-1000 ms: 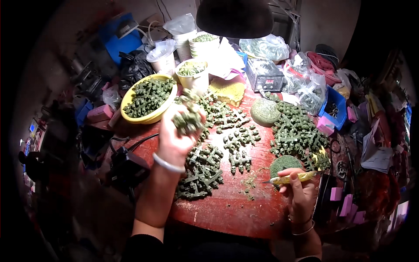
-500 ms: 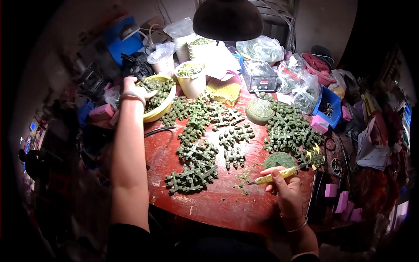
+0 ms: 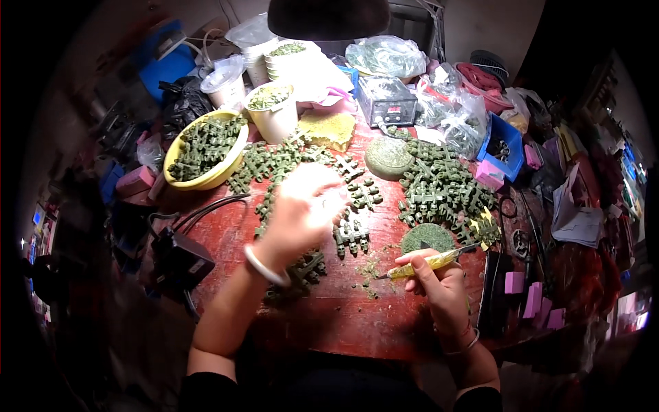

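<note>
My right hand (image 3: 443,285) pinches a slim double-ended pointed tool (image 3: 425,264) by its yellow wrapped handle, one tip pointing left, low over the table. Green crumbs (image 3: 369,269) lie near that tip. My left hand (image 3: 305,213), blurred and washed out by the lamp, hangs over the middle heap of green knobbly branched pieces (image 3: 274,165); whether anything is in its fingers is not visible. A small group of the same pieces (image 3: 351,237) lies just right of it. Beyond my right hand is a round green pad (image 3: 427,238). More pieces fill the yellow basin (image 3: 237,161) at left.
A dark lamp hood (image 3: 328,17) hangs over the far side. White tubs (image 3: 278,120), a yellow sponge (image 3: 328,130), a grey box with a display (image 3: 386,103) and a blue bin (image 3: 504,147) line the back. Another green heap (image 3: 439,185) lies right; pink blocks (image 3: 534,300) sit at the right edge.
My left hand has left the yellow basin and come right and nearer, over the middle heap. The right hand still holds the tool in about the same place. The whole view has shifted slightly.
</note>
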The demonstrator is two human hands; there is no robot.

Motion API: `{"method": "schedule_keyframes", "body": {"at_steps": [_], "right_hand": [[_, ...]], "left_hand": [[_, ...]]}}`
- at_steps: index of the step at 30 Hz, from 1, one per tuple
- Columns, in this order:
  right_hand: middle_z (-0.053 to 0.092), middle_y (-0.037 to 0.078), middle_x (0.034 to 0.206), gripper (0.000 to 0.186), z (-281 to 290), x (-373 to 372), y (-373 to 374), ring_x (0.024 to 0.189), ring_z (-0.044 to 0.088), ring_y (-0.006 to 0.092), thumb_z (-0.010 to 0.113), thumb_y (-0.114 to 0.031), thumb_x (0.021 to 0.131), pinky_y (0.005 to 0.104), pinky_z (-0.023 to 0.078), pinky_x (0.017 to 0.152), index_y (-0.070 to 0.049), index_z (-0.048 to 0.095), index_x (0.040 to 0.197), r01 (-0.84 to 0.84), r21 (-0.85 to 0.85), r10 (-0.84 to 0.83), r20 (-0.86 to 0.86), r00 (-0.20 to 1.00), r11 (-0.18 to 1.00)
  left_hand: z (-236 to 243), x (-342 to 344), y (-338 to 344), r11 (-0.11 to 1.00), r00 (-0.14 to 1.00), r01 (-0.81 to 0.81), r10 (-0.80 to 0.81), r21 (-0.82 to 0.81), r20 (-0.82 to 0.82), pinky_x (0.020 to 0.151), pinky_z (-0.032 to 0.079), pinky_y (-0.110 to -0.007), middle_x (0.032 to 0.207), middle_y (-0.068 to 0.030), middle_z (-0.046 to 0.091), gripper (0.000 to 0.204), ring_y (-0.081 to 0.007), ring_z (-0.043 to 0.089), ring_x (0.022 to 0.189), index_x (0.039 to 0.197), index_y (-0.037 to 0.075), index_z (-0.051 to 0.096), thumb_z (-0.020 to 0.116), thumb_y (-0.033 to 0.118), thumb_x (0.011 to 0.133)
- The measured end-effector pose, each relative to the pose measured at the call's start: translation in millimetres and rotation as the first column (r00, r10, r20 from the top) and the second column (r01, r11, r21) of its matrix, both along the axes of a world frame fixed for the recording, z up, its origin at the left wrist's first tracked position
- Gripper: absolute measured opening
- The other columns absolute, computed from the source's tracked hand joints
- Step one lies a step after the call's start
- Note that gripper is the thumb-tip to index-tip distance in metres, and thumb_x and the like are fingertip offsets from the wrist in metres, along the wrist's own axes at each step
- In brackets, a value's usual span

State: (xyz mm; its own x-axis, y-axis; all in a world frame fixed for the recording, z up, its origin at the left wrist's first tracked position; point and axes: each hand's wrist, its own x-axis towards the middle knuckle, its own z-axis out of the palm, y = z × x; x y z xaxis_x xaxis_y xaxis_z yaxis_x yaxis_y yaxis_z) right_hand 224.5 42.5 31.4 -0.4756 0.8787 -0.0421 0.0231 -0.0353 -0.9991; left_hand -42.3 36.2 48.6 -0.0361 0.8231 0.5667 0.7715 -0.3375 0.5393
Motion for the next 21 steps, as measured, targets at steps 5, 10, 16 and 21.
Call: {"method": "schedule_keyframes", "body": {"at_steps": [5, 10, 16, 21], "right_hand": [[0.063, -0.003, 0.07, 0.027, 4, -4, 2, 0.064, 0.052, 0.0004, 0.056, -0.025, 0.103, 0.0159, 0.034, 0.057, -0.003, 0.071, 0.102, -0.001, 0.004, 0.001, -0.003, 1.0, 1.0], [0.065, 0.0, 0.08, 0.028, 0, -2, 3, 0.067, 0.056, 0.0025, 0.055, -0.025, 0.104, 0.0171, 0.039, 0.059, -0.001, 0.07, 0.106, -0.008, 0.018, 0.009, -0.016, 1.0, 1.0], [0.068, 0.01, 0.097, 0.031, -2, -2, 7, 0.08, 0.064, 0.0137, 0.061, -0.024, 0.101, 0.0253, 0.052, 0.073, 0.003, 0.066, 0.117, 0.028, 0.343, -0.001, -0.078, 0.997, 0.939], [0.069, 0.01, 0.089, 0.025, -9, -9, 8, 0.074, 0.064, 0.0191, 0.072, -0.011, 0.091, 0.0287, 0.051, 0.067, -0.001, 0.07, 0.114, -0.064, 0.649, 0.059, 0.029, 0.998, 0.758]], "left_hand": [[-40, 34, -32, 0.966, 0.939, 0.058, -0.139, -0.251, -0.316, 0.098, 0.047, -0.042, 0.122, -0.0157, 0.059, 0.05, -0.0341, 0.056, 0.111, 0.123, 0.001, 0.059, 0.074, 0.01, 0.076], [-49, 22, -25, 0.998, 0.918, 0.006, -0.033, -0.068, -0.395, 0.073, 0.053, -0.038, 0.088, -0.0101, 0.068, 0.04, -0.0298, 0.062, 0.078, 0.115, 0.003, 0.066, 0.07, 0.004, 0.075], [-38, 32, -46, 0.756, 0.454, 0.563, 0.056, -0.334, 0.889, 0.067, 0.051, -0.022, 0.094, 0.0002, 0.067, 0.031, -0.0065, 0.063, 0.076, 0.122, 0.004, 0.064, 0.07, 0.005, 0.091], [-48, 29, -43, 0.682, 0.498, 0.616, 0.052, -0.395, 0.866, 0.062, 0.042, -0.018, 0.096, 0.0058, 0.064, 0.04, -0.0005, 0.051, 0.07, 0.128, 0.011, 0.065, 0.074, 0.011, 0.089]]}}
